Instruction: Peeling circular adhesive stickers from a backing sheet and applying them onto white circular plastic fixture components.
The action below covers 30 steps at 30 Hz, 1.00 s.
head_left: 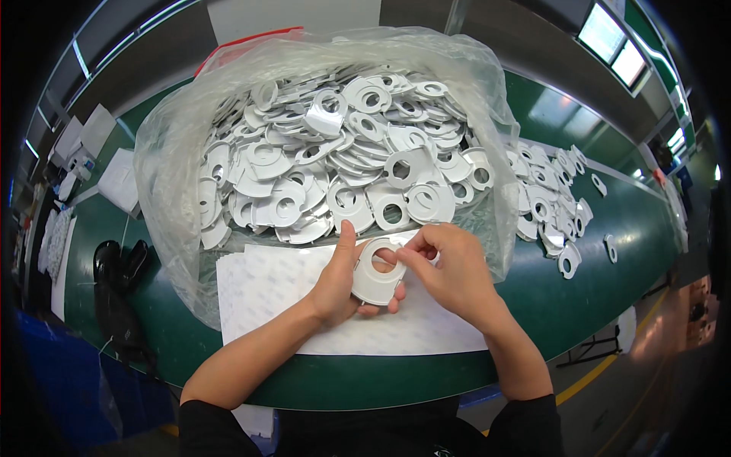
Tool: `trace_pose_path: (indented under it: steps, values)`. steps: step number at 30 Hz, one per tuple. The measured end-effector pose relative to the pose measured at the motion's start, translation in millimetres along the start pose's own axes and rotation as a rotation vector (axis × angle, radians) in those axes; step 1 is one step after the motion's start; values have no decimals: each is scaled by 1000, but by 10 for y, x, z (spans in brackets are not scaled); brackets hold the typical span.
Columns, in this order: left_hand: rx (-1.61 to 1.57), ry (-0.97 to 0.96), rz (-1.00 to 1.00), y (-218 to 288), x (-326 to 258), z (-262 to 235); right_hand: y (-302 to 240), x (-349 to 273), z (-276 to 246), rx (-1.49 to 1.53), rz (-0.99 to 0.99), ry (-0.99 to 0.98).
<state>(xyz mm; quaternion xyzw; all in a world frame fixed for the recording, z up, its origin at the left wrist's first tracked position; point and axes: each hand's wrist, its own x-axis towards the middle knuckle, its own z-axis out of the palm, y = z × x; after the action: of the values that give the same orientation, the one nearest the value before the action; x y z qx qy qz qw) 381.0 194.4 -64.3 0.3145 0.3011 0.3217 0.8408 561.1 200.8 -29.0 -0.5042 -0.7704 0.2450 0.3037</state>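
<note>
A white plastic part (370, 283), flat with a round hole and a raised ring, rests in my left hand (333, 280). The left thumb lies along its left edge, and fingertips show below its lower right edge. My right hand (454, 273) is at the upper right of the ring, thumb and index finger pinched together there. Whether something small sits in that pinch is hidden. Both hands are above white sheets (285, 286) on the table. Just beyond them, a heap of similar white parts (266, 179) fills a clear plastic bag (171, 175).
More white parts (544, 194) lie loose on the green table (609, 251) to the right of the bag. At left sit a black object (118, 301) and a white box (118, 179). A red edge (247, 46) shows behind the bag. The table's curved front edge runs before me.
</note>
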Motion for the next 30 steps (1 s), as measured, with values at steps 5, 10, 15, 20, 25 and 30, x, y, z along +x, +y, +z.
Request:
trace_pose_path:
  steps: [5,10,15,20,25,30]
  values:
    - [2,-5,-24,21,-14,-7,-12,-18,107,0,16,89]
    - [-24,-50,-48,57,-29,-13,-18,-9,181,-72,37,143]
    - [-22,-21,44,2,-1,15,-14,10,221,194,106,154]
    - [7,30,112,-64,26,31,15,56,258,783,342,-82]
    - [57,10,112,-120,36,-11,21,69,261,997,438,-118]
    - [105,27,117,-143,43,21,-1,65,262,1025,496,-122]
